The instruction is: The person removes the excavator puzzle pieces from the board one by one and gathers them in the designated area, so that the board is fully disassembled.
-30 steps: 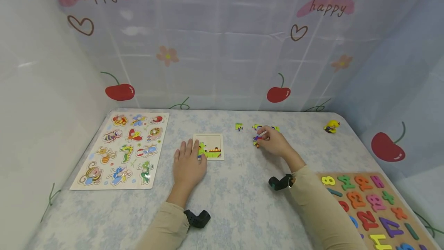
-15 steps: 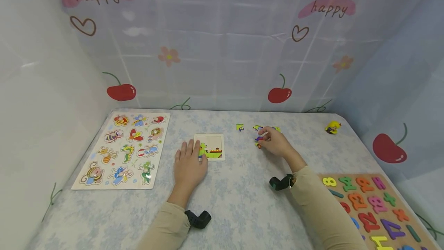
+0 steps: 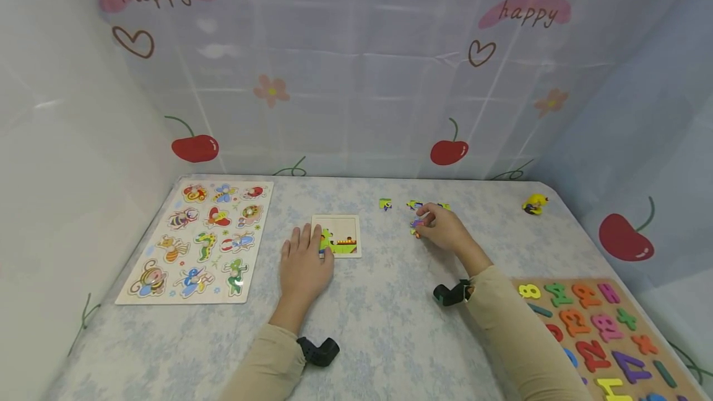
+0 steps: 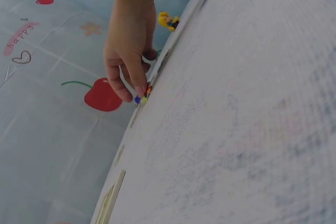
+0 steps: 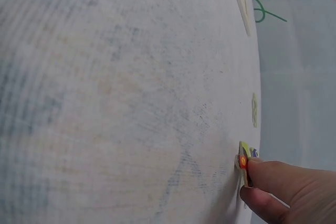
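Note:
My left hand [image 3: 305, 268] rests over the left side of a small square puzzle tray [image 3: 342, 226], fingers extended. Green pieces line the lower part of this tray, some of them hidden under the fingers. To the right, my right hand [image 3: 442, 229] pinches a colourful jigsaw piece [image 5: 243, 162] between thumb and fingertips. That piece is tipped up on edge close to the tabletop in the right wrist view. Just behind the right hand lie loose pieces, one [image 3: 414, 205] partly beside the fingers and another [image 3: 444, 206] past the knuckles. One more loose piece [image 3: 385, 204] lies farther left.
A large board of insect and animal pictures [image 3: 214, 289] lies at the left. At the front right is a brown board with coloured foam-like letters and numbers [image 3: 592, 354]. A small yellow toy figure [image 3: 535, 204] stands at the back right, before a printed curtain [image 3: 356, 110].
The jigsaw piece in the right hand has tilted a little between the fingers. Both hands stay in nearly the same places, and the head view has shifted slightly.

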A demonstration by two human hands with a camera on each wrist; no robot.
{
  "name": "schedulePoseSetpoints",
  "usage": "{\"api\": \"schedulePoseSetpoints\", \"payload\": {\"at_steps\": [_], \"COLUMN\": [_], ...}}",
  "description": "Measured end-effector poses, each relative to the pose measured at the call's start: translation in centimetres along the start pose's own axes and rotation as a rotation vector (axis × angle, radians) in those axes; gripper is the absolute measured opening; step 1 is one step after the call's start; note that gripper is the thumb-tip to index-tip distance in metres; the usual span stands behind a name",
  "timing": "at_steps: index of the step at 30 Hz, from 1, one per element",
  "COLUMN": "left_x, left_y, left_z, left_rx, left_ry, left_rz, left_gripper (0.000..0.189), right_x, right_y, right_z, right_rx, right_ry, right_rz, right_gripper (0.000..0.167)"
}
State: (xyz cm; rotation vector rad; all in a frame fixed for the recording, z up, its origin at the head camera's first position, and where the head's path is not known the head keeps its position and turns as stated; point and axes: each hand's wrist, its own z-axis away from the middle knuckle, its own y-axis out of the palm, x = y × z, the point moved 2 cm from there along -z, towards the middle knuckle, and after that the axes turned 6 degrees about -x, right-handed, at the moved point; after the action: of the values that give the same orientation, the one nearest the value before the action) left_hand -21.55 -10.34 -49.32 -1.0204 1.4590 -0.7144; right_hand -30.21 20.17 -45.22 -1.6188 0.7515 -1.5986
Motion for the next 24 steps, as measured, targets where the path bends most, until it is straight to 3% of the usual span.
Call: {"api": "schedulePoseSetpoints", "payload": {"at_steps": [12, 24], "left_x": [0.1, 0.3], "left_y": [0.0, 0.0], "left_z": [0.1, 0.1], "left_rx": [-0.003, -0.006], "left_ry": [-0.002, -0.023], "left_rz": [-0.007, 0.029], "left_gripper": [0.063, 0.071], "right_x": [0.3, 2.5], "right_y": [-0.1, 0.9], "right_z": [0.2, 0.3], "right_rx": [-0.054, -0.088], "right_ry": [-0.062, -0.148], "right_rz": [0.128, 0.085], "right_gripper": [0.036, 0.029]}}
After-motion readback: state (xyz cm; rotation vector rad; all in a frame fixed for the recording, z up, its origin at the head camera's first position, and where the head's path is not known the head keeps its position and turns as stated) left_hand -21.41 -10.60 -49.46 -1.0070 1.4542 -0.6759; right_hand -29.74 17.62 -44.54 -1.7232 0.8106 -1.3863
